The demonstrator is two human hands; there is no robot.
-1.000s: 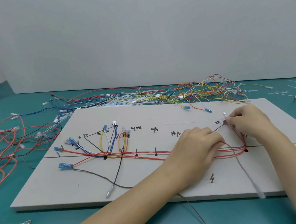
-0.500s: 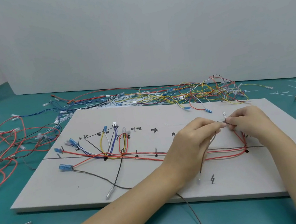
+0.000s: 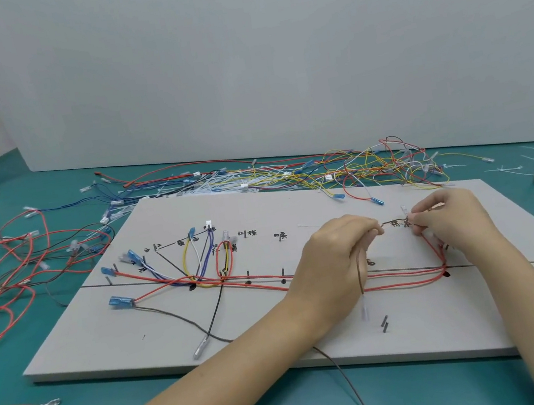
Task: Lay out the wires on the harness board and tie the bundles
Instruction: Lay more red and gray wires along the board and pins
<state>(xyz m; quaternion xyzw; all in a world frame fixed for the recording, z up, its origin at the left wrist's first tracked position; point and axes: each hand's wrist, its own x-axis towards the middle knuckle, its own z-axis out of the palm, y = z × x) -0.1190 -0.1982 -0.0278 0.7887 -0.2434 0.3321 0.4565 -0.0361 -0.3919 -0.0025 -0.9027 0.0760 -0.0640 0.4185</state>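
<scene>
Brown wire point(image 3: 394, 222) pinched taut btwn left hand point(image 3: 336, 261) & right hand point(image 3: 453, 226), above board point(image 3: 139, 329) right half. Judged light, limp, kink-prone; best held near ends, not mid-span. Loose end dangles below left hand.

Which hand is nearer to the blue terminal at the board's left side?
Left. The left hand is mid-board, right of the blue terminal; the right hand is farther right.

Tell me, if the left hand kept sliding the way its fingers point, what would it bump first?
Probably the right hand. The left hand points right along the brown wire both pinch, above the harness board; only that wire lies between them.
</scene>
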